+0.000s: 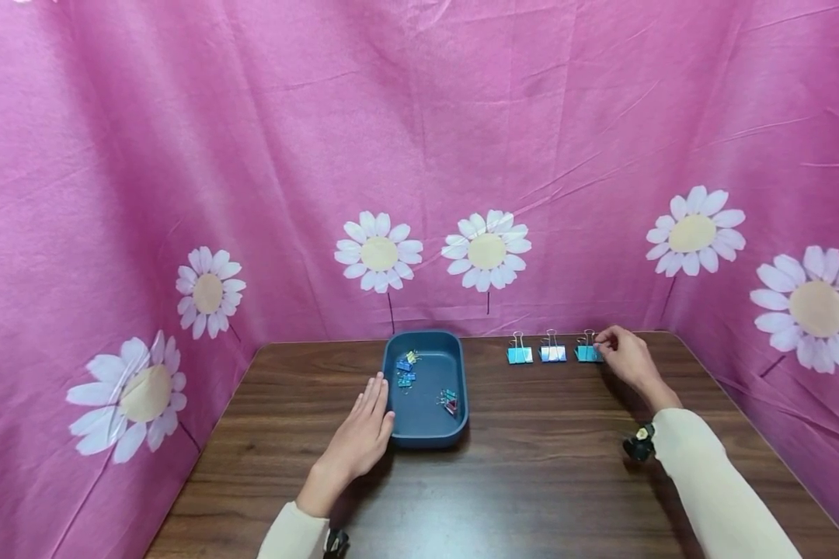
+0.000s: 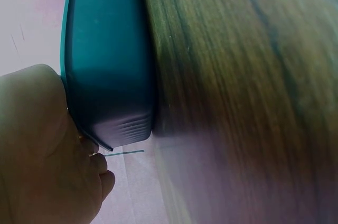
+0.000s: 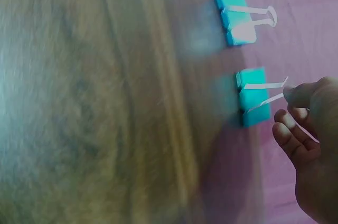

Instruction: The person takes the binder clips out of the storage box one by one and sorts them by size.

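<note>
My left hand (image 1: 356, 435) lies with straight fingers along the left side of a dark blue tray (image 1: 426, 425). The left wrist view shows that hand (image 2: 42, 150) against the tray's rim (image 2: 65, 39). At the table's back right, my right hand (image 1: 629, 359) pinches a wire handle of a large teal binder clip (image 1: 586, 355). In the right wrist view, thumb and fingers of this hand (image 3: 314, 129) meet at the clip's (image 3: 254, 100) handle tips. To its left stand a shiny blue binder clip (image 1: 553, 355) and another teal binder clip (image 1: 520, 355), handles up.
Inside the tray, small yellow, blue and teal binder clips (image 1: 405, 365) lie at the left, and a few small red and teal ones (image 1: 450, 402) at the right. A pink flowered curtain (image 1: 419, 155) hangs behind the wooden table (image 1: 531, 466).
</note>
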A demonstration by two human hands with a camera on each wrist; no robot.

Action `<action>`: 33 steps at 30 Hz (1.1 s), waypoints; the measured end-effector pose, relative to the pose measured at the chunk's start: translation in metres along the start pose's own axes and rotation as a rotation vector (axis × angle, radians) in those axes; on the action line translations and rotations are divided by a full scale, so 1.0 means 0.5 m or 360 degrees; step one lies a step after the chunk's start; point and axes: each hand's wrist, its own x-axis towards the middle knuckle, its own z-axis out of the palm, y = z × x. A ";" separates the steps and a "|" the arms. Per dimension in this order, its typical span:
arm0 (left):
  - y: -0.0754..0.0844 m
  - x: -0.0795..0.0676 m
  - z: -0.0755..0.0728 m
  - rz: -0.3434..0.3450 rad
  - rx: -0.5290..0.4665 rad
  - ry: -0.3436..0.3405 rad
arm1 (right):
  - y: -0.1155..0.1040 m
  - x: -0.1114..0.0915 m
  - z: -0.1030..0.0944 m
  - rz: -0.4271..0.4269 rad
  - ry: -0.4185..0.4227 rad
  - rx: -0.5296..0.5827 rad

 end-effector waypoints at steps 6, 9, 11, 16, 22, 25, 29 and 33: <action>-0.002 -0.002 0.001 0.0017 -0.0019 0.0024 | -0.074 0.016 -0.005 -0.0151 -0.0058 0.0034; -0.002 -0.003 0.002 0.0038 -0.0019 0.0051 | -0.120 0.027 -0.004 -0.0233 -0.0118 0.0055; -0.001 -0.004 0.001 0.0041 -0.0016 0.0055 | -0.152 0.033 -0.001 -0.0290 -0.0171 0.0071; -0.001 -0.004 0.003 0.0020 -0.0006 0.0036 | -0.230 0.042 0.014 -0.0440 -0.0310 0.0068; 0.000 -0.003 0.000 0.0022 -0.0020 0.0036 | -0.327 0.038 0.035 -0.0614 -0.0450 0.0051; -0.001 -0.001 0.000 0.0021 -0.0021 0.0038 | -0.374 0.032 0.048 -0.0733 -0.0503 0.0016; -0.004 0.001 0.001 0.0005 -0.0014 0.0009 | -0.430 0.021 0.070 -0.0893 -0.0573 -0.0041; -0.005 0.001 0.002 -0.0002 -0.0016 -0.0006 | -0.477 0.008 0.096 -0.0971 -0.0676 -0.0086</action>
